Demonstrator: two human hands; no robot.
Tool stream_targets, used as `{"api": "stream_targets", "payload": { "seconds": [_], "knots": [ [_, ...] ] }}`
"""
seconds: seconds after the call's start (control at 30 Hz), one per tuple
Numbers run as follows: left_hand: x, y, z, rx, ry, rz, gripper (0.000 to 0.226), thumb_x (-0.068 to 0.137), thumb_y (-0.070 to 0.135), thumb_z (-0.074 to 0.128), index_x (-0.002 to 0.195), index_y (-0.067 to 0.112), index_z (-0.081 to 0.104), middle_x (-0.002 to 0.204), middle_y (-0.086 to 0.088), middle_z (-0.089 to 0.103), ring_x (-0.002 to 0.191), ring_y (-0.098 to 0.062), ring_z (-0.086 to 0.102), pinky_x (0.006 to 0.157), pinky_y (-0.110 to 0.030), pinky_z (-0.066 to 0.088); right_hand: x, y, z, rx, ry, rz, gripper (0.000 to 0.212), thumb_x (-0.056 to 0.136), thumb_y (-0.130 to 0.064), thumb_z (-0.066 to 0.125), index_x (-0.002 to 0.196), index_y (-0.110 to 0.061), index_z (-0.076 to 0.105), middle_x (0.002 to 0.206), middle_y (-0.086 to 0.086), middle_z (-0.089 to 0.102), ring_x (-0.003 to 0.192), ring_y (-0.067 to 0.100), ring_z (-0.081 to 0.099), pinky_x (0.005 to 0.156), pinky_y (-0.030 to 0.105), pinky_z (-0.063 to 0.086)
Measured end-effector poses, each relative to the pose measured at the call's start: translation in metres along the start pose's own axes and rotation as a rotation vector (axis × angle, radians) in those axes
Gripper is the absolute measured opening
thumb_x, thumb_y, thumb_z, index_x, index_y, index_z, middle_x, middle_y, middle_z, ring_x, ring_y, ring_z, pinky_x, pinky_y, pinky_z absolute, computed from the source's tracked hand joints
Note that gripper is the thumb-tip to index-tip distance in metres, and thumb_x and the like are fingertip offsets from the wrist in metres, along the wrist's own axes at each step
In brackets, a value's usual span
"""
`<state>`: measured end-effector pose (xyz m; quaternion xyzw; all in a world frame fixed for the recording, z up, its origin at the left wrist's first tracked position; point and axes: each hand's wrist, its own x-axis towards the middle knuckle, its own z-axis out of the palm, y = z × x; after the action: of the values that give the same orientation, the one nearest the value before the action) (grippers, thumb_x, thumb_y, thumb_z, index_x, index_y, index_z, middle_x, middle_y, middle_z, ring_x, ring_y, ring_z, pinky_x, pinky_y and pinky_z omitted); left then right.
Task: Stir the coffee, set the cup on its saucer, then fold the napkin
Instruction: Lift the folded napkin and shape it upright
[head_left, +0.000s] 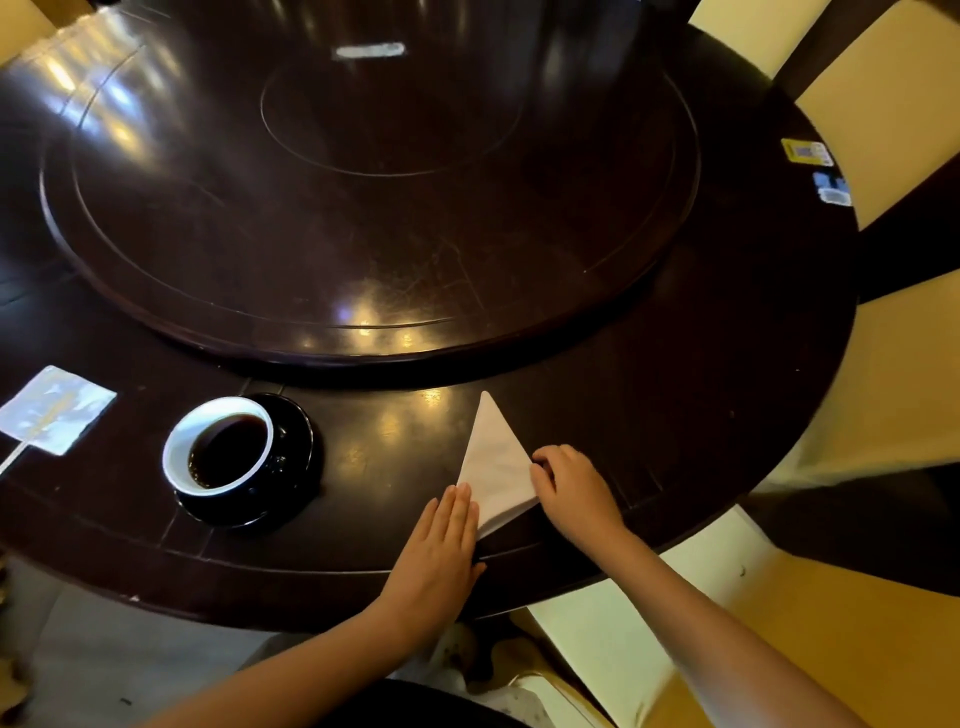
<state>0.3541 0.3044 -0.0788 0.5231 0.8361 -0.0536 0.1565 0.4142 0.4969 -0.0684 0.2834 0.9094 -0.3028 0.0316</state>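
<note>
A white napkin lies folded into a triangle near the table's front edge, its tip pointing away from me. My left hand lies flat on the napkin's near left corner, fingers together. My right hand presses its curled fingertips on the napkin's right edge. To the left, a black cup with a white inside holds dark coffee and stands on a black saucer.
A large dark turntable fills the middle of the round dark table. A silvery sachet with a pale stir stick lies at the far left. Two small cards lie at the table's right rim. Cream chairs surround the table.
</note>
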Motion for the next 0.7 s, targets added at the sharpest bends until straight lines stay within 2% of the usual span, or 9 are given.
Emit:
{"api": "stream_targets", "payload": {
  "seconds": [0.1, 0.2, 0.3, 0.4, 0.5, 0.63, 0.7],
  "knots": [
    [0.008, 0.002, -0.008, 0.039, -0.022, 0.001, 0.067, 0.098, 0.045, 0.027, 0.144, 0.0, 0.008, 0.154, -0.023, 0.004, 0.142, -0.036, 0.005, 0.115, -0.045, 0.008, 0.013, -0.021, -0.001, 0.026, -0.118, 0.189, 0.034, 0.091, -0.038, 0.048, 0.111, -0.011, 0.05, 0.107, 0.007, 0.056, 0.094, 0.025, 0.057, 0.072, 0.034, 0.045],
    [0.014, 0.003, -0.015, 0.071, -0.006, 0.013, 0.066, 0.096, 0.046, 0.034, 0.14, -0.003, 0.024, 0.15, -0.027, 0.02, 0.137, -0.04, 0.024, 0.11, -0.046, 0.026, 0.022, -0.033, -0.007, 0.173, -0.258, 0.331, 0.032, 0.088, -0.03, 0.051, 0.106, -0.003, 0.053, 0.1, 0.012, 0.058, 0.085, 0.025, 0.055, 0.063, 0.032, 0.042],
    [0.018, -0.001, -0.021, 0.017, 0.071, 0.001, 0.055, 0.092, 0.048, 0.041, 0.128, 0.005, 0.042, 0.135, -0.019, 0.045, 0.117, -0.03, 0.045, 0.097, -0.038, 0.039, 0.02, -0.049, -0.014, 0.4, -0.282, 0.4, 0.018, 0.085, -0.021, 0.05, 0.083, -0.004, 0.055, 0.078, 0.009, 0.054, 0.064, 0.019, 0.051, 0.05, 0.027, 0.039],
    [0.015, -0.015, -0.027, -0.154, 0.212, -0.065, 0.035, 0.091, 0.045, 0.043, 0.108, 0.015, 0.049, 0.109, -0.003, 0.054, 0.096, -0.016, 0.047, 0.079, -0.026, 0.039, 0.016, -0.073, -0.017, 0.476, -0.251, 0.422, 0.015, 0.083, -0.019, 0.051, 0.07, -0.011, 0.05, 0.065, 0.005, 0.053, 0.05, 0.014, 0.049, 0.04, 0.022, 0.037],
    [0.001, -0.03, -0.029, -0.322, 0.275, -0.124, 0.022, 0.092, 0.038, 0.044, 0.1, 0.017, 0.047, 0.101, 0.001, 0.049, 0.087, -0.011, 0.042, 0.067, -0.018, 0.033, 0.016, -0.1, -0.016, 0.525, -0.233, 0.442, 0.014, 0.082, -0.021, 0.051, 0.071, -0.012, 0.052, 0.06, 0.005, 0.055, 0.044, 0.013, 0.05, 0.038, 0.019, 0.037],
    [-0.021, -0.045, -0.028, -0.523, 0.26, -0.201, 0.01, 0.09, 0.028, 0.047, 0.093, 0.019, 0.043, 0.092, 0.003, 0.043, 0.074, -0.009, 0.039, 0.061, -0.02, 0.032, 0.02, -0.134, -0.003, 0.449, -0.189, 0.446, 0.015, 0.081, -0.025, 0.051, 0.071, -0.014, 0.052, 0.057, 0.005, 0.057, 0.045, 0.015, 0.053, 0.04, 0.022, 0.04],
    [-0.031, -0.054, -0.028, -0.599, 0.239, -0.255, 0.012, 0.089, 0.023, 0.048, 0.087, 0.02, 0.037, 0.088, 0.003, 0.04, 0.069, -0.01, 0.039, 0.059, -0.022, 0.029, 0.022, -0.15, 0.006, 0.432, -0.199, 0.447, 0.016, 0.079, -0.026, 0.051, 0.072, -0.012, 0.054, 0.055, 0.005, 0.057, 0.045, 0.016, 0.054, 0.042, 0.024, 0.042]
  ]
}}
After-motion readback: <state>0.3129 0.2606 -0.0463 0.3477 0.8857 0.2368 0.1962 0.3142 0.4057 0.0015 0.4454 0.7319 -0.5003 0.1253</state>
